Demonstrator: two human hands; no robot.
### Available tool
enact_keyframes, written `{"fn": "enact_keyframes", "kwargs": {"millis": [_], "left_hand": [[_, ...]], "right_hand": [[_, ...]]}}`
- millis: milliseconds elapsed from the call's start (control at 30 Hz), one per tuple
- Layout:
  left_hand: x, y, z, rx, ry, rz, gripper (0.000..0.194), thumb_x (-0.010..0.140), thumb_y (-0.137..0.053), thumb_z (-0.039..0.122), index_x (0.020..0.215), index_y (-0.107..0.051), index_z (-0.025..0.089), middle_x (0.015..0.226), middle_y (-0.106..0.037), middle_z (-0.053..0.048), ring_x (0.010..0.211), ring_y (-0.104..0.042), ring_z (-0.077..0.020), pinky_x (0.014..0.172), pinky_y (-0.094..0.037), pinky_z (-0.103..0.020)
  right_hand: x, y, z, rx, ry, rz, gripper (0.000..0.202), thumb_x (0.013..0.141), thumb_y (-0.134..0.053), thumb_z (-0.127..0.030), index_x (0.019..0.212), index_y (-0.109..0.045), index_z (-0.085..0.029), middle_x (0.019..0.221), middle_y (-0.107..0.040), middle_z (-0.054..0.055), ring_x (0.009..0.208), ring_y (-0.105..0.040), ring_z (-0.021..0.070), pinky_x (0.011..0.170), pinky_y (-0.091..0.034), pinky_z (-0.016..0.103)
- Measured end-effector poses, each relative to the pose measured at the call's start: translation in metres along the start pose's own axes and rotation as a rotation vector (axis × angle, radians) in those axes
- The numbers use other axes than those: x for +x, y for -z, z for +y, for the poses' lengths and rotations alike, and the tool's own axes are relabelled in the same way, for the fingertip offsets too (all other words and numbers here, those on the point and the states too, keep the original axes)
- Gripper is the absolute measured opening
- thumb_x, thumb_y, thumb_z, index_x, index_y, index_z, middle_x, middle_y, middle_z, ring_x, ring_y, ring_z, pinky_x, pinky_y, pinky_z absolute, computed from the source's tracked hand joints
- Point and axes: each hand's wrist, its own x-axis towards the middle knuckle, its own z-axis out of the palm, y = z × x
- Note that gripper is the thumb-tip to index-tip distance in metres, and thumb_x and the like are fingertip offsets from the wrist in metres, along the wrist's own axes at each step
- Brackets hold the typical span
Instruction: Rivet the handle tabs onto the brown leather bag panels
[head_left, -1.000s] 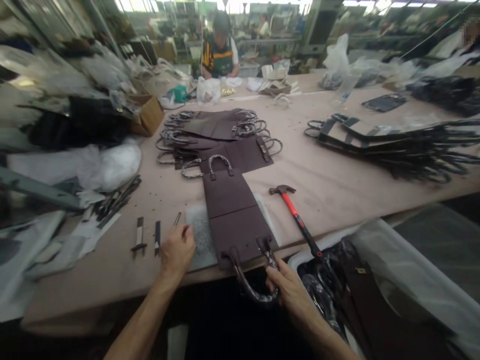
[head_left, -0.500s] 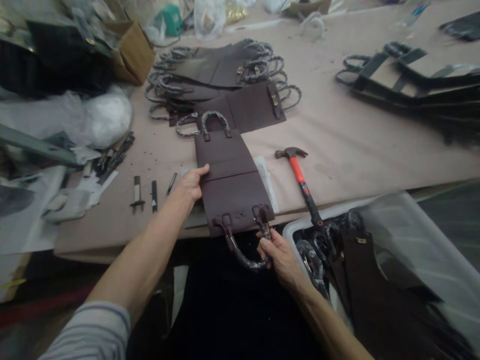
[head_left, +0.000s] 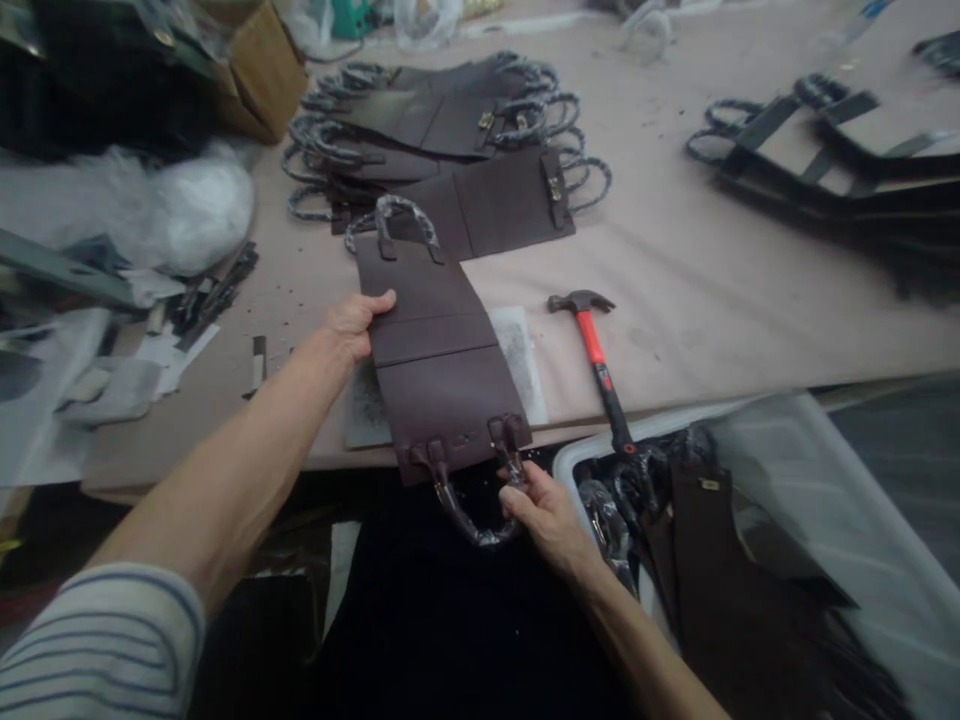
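A dark brown leather bag panel (head_left: 442, 345) with a plastic-wrapped handle at each end lies between my hands, its near end over the table's front edge. My left hand (head_left: 354, 325) grips the panel's left side, thumb on top and fingers hidden beneath. With my right hand (head_left: 541, 505) I hold the near handle (head_left: 476, 530) by its right side, fingers closed round it. Under the panel shows a pale flat slab (head_left: 521, 365). To the right a claw hammer (head_left: 596, 365) with a red and black grip rests with its head on the table.
Several similar panels (head_left: 442, 110) with wrapped handles are piled behind. A translucent plastic bin (head_left: 817, 450) holding more brown pieces stands at the front right. Dark bag frames (head_left: 795, 180) lie at the right, a cardboard box (head_left: 262, 75) at the back left, plastic wrapping (head_left: 202, 215) at the left.
Both hands have shifted slightly left with the panel, and more of the pale slab shows beneath it. The view has moved a little. The grip of each hand looks the same.
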Motion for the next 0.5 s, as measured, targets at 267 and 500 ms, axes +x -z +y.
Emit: {"fn": "enact_keyframes", "kwargs": {"millis": [267, 500], "left_hand": [[0.002, 0.015, -0.01, 0.003, -0.057, -0.039, 0.023, 0.09, -0.057, 0.001, 0.109, -0.068, 0.009, 0.097, -0.075, -0.012, 0.1, -0.072, -0.0259, 0.106, -0.054, -0.055], [-0.064, 0.036, 0.022, -0.317, -0.303, -0.187, 0.034, 0.073, -0.084, 0.014, 0.104, -0.07, 0.01, 0.103, -0.075, -0.013, 0.114, -0.067, -0.033, 0.112, -0.047, -0.054]], "right_hand": [[0.001, -0.017, -0.005, -0.091, 0.071, 0.106, 0.036, 0.093, -0.058, -0.048, 0.108, -0.062, -0.016, 0.07, -0.053, -0.003, 0.065, -0.049, 0.0133, 0.063, -0.039, 0.026], [0.005, 0.018, -0.01, -0.299, 0.113, 0.437, 0.056, 0.081, -0.069, -0.062, 0.115, -0.066, -0.017, 0.075, -0.06, 0.001, 0.064, -0.051, 0.0164, 0.059, -0.039, 0.028]]}}
